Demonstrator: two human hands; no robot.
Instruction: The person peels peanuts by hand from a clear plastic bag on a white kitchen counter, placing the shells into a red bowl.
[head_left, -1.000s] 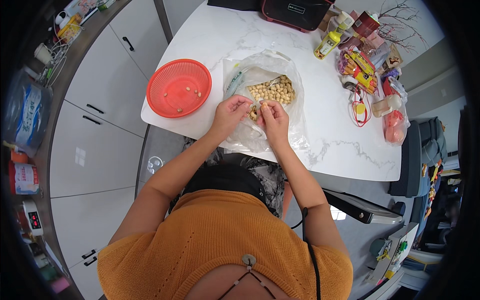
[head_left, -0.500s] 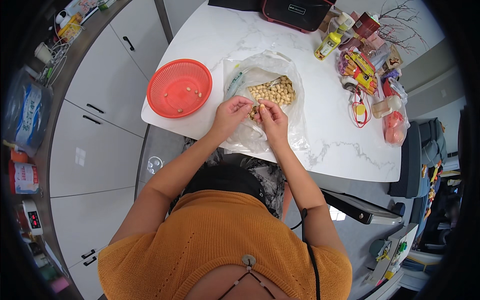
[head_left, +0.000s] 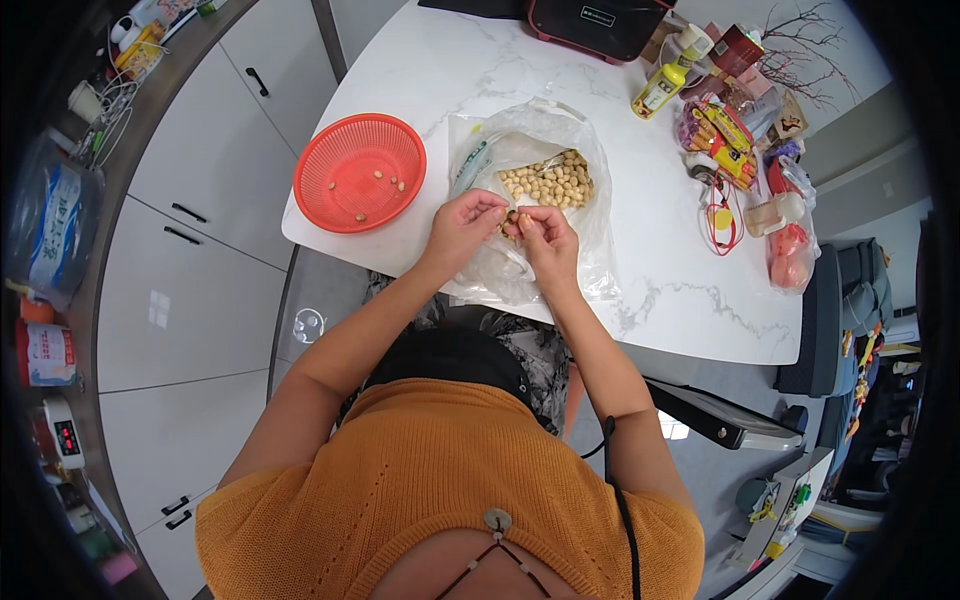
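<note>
Head view: both hands work over the near half of a plastic bag (head_left: 592, 262) on the table (head_left: 690, 230). The left hand (head_left: 465, 228) and right hand (head_left: 548, 240) face each other, fingertips nearly meeting. Each grip is narrow, thumb drawn to fingers. A small piece seems to be pinched there, but the fingers cover it; which hand bears it cannot be told. Dark bits (head_left: 507, 230) show just below the fingertips.

The nuts (head_left: 550, 182) lie heaped in the bag's open far part, just beyond the right hand. The placing appears practical: the supply is within short reach, and the plastic beneath the hands would likely catch fragments. The fingertip hold suits so small an item, in the inspector's judgement. A red basket (head_left: 360, 160) stands to the left, holding a few kernels (head_left: 378, 174) well spaced apart.

Edges: the bag reaches the table's near edge, and the basket sits close to the left one, leaving little margin at either. A narrow strip of tabletop separates basket from bag. On the right, a broad stretch of tabletop runs to the packets (head_left: 725, 135) and bottle (head_left: 657, 92), giving the right arm ample room sideways.
</note>
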